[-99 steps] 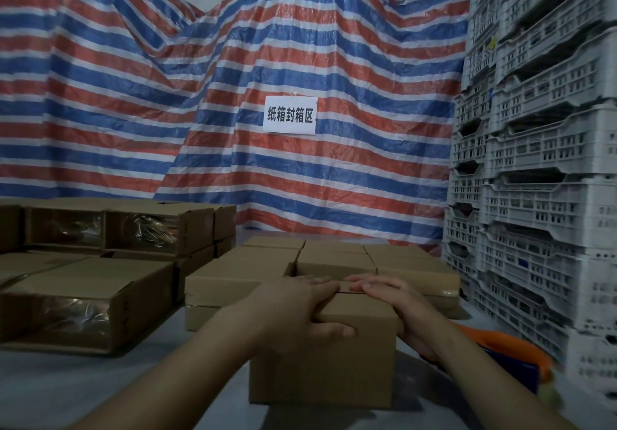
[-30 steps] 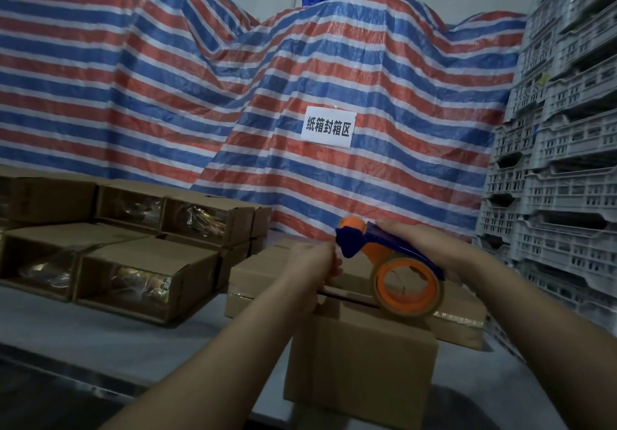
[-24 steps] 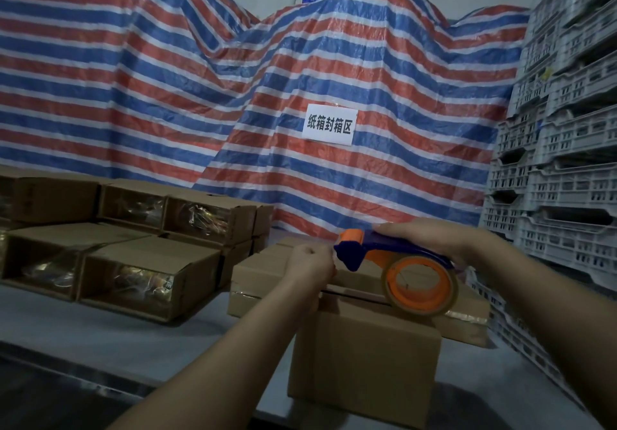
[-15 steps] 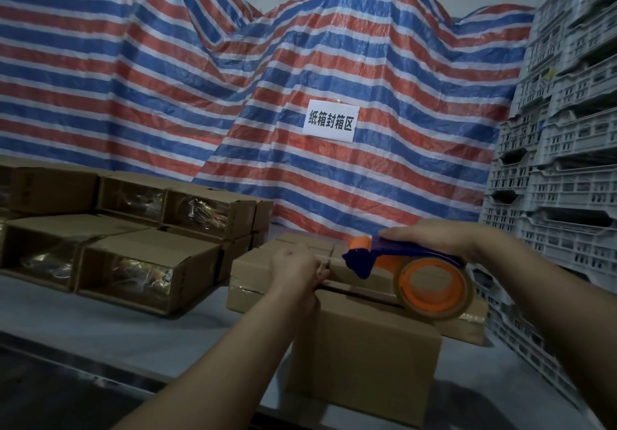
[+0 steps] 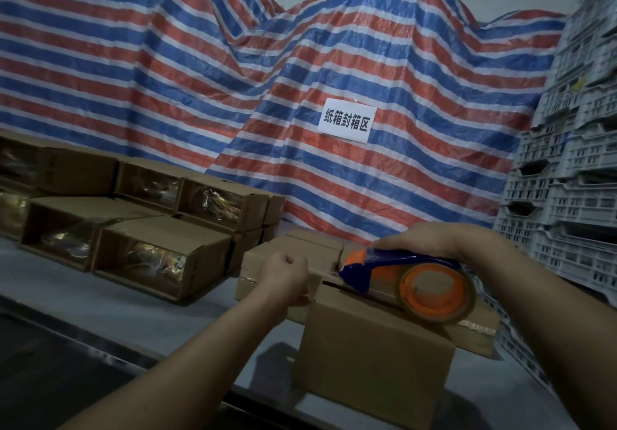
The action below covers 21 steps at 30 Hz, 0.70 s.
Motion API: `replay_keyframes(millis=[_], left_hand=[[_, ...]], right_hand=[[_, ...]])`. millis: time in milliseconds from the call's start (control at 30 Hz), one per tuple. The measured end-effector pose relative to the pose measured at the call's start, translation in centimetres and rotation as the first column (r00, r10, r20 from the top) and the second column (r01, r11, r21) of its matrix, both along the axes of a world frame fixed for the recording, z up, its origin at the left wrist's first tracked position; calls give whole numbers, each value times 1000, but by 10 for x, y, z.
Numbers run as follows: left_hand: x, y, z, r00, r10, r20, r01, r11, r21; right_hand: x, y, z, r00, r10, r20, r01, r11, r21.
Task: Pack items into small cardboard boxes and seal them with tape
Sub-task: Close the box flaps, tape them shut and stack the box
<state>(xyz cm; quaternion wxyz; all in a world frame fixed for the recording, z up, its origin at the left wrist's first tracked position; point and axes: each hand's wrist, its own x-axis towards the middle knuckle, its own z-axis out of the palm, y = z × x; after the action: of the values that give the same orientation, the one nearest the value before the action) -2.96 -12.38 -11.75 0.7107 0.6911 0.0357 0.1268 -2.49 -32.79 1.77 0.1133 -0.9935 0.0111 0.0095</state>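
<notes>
Brown cardboard box [image 5: 370,346] mid-taping.
Left hand [image 5: 287,276] pinches the tape end; right hand [image 5: 437,241] grips the orange-and-blue tape dispenser [image 5: 410,277]; a slipped pinch could wrinkle the seal.

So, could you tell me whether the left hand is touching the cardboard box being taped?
Touching. In the head view, the left hand grips the top left edge of the cardboard box, with no gap visible between them.

Warehouse packing area: tarp-covered stock [image 5: 334,62], stacked plastic crates [image 5: 567,162], rows of cardboard boxes [image 5: 160,252], posted sign [image 5: 346,120].
</notes>
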Motion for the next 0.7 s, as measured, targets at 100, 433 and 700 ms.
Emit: replay_keyframes(millis=[100,433,700], left_hand=[[-1,2,-5,999,-33,-24,31,995,-95],[3,8,-30,999,-49,-5,50,996,79],[-4,0,-37,948,-252,-193,270,960,72]], right_hand=[[4,2,0,1000,3,-23,-3,1000,2],[7,3,-2,999,25,-41,-25,1000,16],[7,4,-5,1000,20,-17,-20,1000,0]])
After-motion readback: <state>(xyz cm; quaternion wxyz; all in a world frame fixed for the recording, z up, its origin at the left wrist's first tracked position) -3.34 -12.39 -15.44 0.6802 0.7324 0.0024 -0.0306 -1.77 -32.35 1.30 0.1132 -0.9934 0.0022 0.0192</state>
